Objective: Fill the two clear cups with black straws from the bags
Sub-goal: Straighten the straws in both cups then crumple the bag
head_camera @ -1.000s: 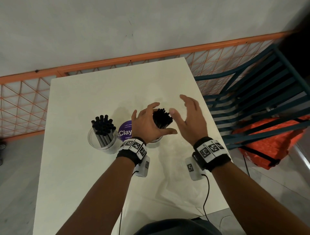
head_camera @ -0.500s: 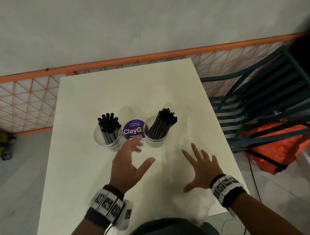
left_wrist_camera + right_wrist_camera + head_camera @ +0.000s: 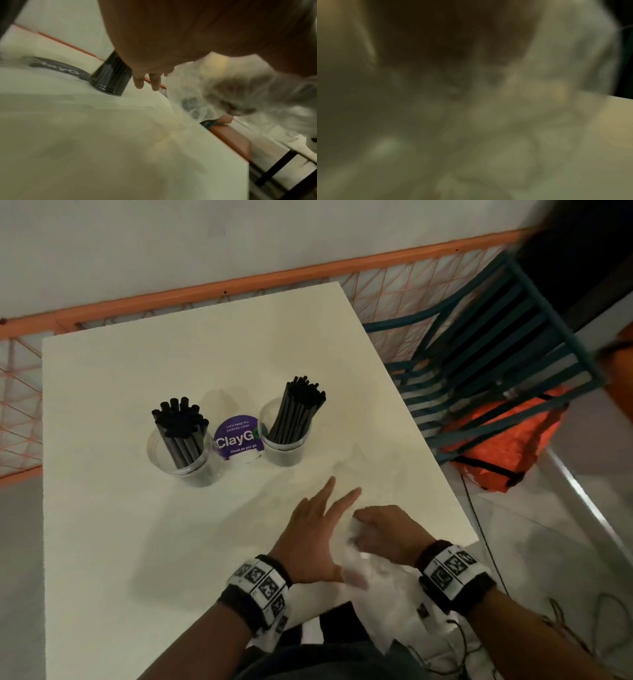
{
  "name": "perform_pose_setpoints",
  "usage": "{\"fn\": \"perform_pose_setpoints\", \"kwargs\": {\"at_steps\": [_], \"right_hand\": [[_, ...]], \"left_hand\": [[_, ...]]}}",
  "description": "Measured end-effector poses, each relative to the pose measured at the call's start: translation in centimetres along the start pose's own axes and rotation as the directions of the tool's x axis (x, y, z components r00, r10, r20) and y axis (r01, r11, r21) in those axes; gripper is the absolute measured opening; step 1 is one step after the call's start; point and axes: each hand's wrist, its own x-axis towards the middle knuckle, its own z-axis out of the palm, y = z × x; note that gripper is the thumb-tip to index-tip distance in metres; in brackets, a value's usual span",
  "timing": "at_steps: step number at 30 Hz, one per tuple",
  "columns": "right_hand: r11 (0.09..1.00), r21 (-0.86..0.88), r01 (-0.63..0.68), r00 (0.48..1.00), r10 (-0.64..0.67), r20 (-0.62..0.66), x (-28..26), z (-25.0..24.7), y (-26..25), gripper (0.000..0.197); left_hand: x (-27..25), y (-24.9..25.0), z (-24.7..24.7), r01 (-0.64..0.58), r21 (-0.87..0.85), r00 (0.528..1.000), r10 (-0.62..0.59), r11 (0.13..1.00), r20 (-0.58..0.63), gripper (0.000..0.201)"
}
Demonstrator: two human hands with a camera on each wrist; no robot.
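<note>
Two clear cups stand on the white table (image 3: 120, 542), each holding a bunch of black straws: the left cup (image 3: 178, 457) and the right cup (image 3: 286, 448), which also shows in the left wrist view (image 3: 111, 77). At the table's near right edge lies a crumpled clear plastic bag (image 3: 376, 580), seen beside the palm in the left wrist view (image 3: 197, 97). My right hand (image 3: 387, 529) grips the bag with curled fingers. My left hand (image 3: 315, 529) lies next to the bag, fingers (image 3: 139, 82) straight. The right wrist view is a blur of plastic.
A round purple sticker (image 3: 236, 440) lies between the cups. An orange mesh fence (image 3: 20, 405) runs behind and left of the table. A dark slatted chair (image 3: 496, 344) and an orange bag (image 3: 507, 446) sit to the right. Cables trail on the floor.
Both hands have left the right cup and drawn back to the table's near right edge. The right hand has closed on the plastic bag; the left lies flat beside it.
</note>
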Motion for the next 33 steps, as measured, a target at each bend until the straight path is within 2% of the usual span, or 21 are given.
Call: {"fn": "perform_pose_setpoints", "kwargs": {"at_steps": [1,3,5,6,7,9,10,11,13,15,17,18,20,21,22,25,28,30,31,32,33], "right_hand": [[0.990,0.136,0.030,0.998,-0.021,-0.067,-0.8,-0.5,-1.2,0.022],[0.869,0.483,0.106,0.963,0.031,-0.269,-1.6,-1.0,-3.0,0.021],[0.670,0.714,0.203,0.897,0.164,-0.410,-2.1,-0.7,-5.0,0.015],[0.617,0.745,0.255,0.858,0.211,-0.469,-2.3,-0.3,-5.8,0.015],[0.636,0.714,0.294,0.815,0.224,-0.535,-2.8,0.0,-6.5,0.016],[0.852,0.446,0.273,0.732,0.117,-0.671,-4.1,0.0,-7.2,0.030],[0.928,0.285,0.242,0.731,0.019,-0.682,-4.8,0.0,-6.9,0.047],[0.950,0.199,0.242,0.769,-0.063,-0.637,-5.4,0.1,-6.6,0.065],[0.923,0.236,0.305,0.849,-0.151,-0.507,-6.2,1.2,-5.5,0.083],[0.897,0.275,0.345,0.832,-0.157,-0.533,-6.3,2.2,-4.1,0.067],[0.867,0.384,0.318,0.800,-0.028,-0.599,-6.6,2.1,-2.2,0.044],[0.859,0.422,0.288,0.796,0.030,-0.605,-6.9,1.7,-1.2,0.034],[0.926,0.338,0.168,0.813,0.064,-0.579,-7.5,0.4,0.9,0.017],[0.965,0.233,0.118,0.830,0.033,-0.557,-7.8,-0.1,1.8,0.018],[0.982,0.159,0.105,0.845,-0.004,-0.534,-8.1,-0.6,2.5,0.023],[0.958,0.186,0.217,0.828,-0.081,-0.554,-9.3,-2.7,4.0,0.048],[0.849,0.442,0.291,0.829,0.007,-0.559,-11.0,-4.8,6.6,0.055],[0.744,0.632,0.219,0.889,0.115,-0.443,-12.1,-6.0,8.9,0.063],[0.601,0.779,0.179,0.925,0.168,-0.341,-12.5,-6.6,9.8,0.061],[0.415,0.899,0.137,0.951,0.199,-0.237,-12.8,-6.8,10.9,0.055],[0.257,0.961,0.106,0.960,0.226,-0.166,-12.9,-6.8,12.0,0.049]], "left_hand": [[0.1,0.7,-0.1,-0.075,-0.156,0.997,0.074,0.985,-0.009,0.128],[-0.1,2.4,-0.3,-0.152,-0.551,0.988,0.134,0.821,-0.073,0.106],[-0.4,4.1,-0.3,-0.110,-0.753,0.992,0.022,0.649,-0.125,0.063],[-0.6,4.7,-0.5,-0.069,-0.784,0.992,-0.041,0.617,-0.119,0.042],[-0.8,5.3,-0.9,-0.054,-0.797,0.990,-0.072,0.602,-0.122,0.034],[-1.0,5.4,-1.3,-0.043,-0.889,0.984,-0.137,0.456,-0.118,0.024],[-1.2,5.4,-1.5,-0.044,-0.933,0.983,-0.149,0.358,-0.104,0.027],[-1.3,5.4,-1.5,-0.037,-0.962,0.982,-0.167,0.270,-0.085,0.026],[-1.4,5.7,-1.4,0.027,-0.986,0.967,-0.253,0.162,-0.015,0.013],[-1.1,6.3,-0.5,0.073,-0.978,0.969,-0.246,0.195,0.023,0.016],[-0.7,7.0,0.0,0.101,-0.961,0.970,-0.241,0.256,0.038,0.026],[-0.5,7.5,0.2,0.119,-0.968,0.967,-0.245,0.219,0.064,0.034],[0.3,8.4,0.7,0.188,-0.982,0.968,-0.168,0.004,0.185,0.053],[0.7,9.1,1.1,0.228,-0.968,0.964,-0.115,-0.108,0.240,0.063],[1.4,10.2,1.5,0.257,-0.953,0.956,-0.101,-0.159,0.275,0.067],[4.7,13.3,4.1,0.263,-0.964,0.929,-0.277,0.033,0.244,0.050],[8.6,16.0,5.7,0.140,-0.990,0.919,-0.371,0.000,0.130,0.027],[10.7,17.6,6.7,0.053,-0.998,0.912,-0.407,0.019,0.040,0.026],[11.7,18.5,7.5,0.015,-0.985,0.909,-0.413,0.172,-0.058,0.032],[12.4,19.1,8.5,0.006,-0.896,0.910,-0.373,0.444,-0.179,0.043],[12.9,19.6,9.7,-0.016,-0.656,0.930,-0.230,0.754,-0.287,0.053]]}}
